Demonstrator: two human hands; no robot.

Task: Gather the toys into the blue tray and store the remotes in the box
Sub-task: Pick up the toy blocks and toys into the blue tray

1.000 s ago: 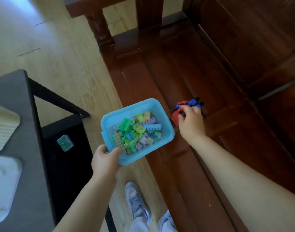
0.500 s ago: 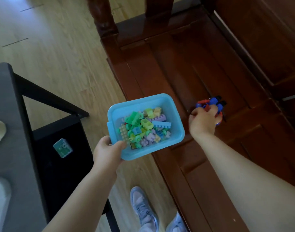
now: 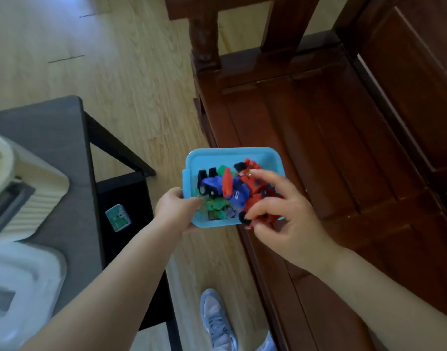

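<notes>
My left hand (image 3: 178, 211) grips the left edge of the blue tray (image 3: 212, 157) and holds it in the air between the dark table and the wooden bench. A red and blue toy vehicle (image 3: 238, 191) with black wheels lies across the tray on top of several small green and pastel building blocks (image 3: 216, 205). My right hand (image 3: 283, 214) is at the tray's right side, its fingers closed around the toy's red end. No remote or box is clearly recognisable in view.
A dark red wooden bench (image 3: 331, 138) fills the right side. A dark grey table (image 3: 52, 127) at the left carries cream and white containers (image 3: 37, 198). A small green packet (image 3: 118, 217) lies on the black shelf below. My shoes (image 3: 217, 323) stand on the light wood floor.
My right hand lifted the red and blue toy off the bench seat and brought it over into the tray. The tray stayed in my left hand.
</notes>
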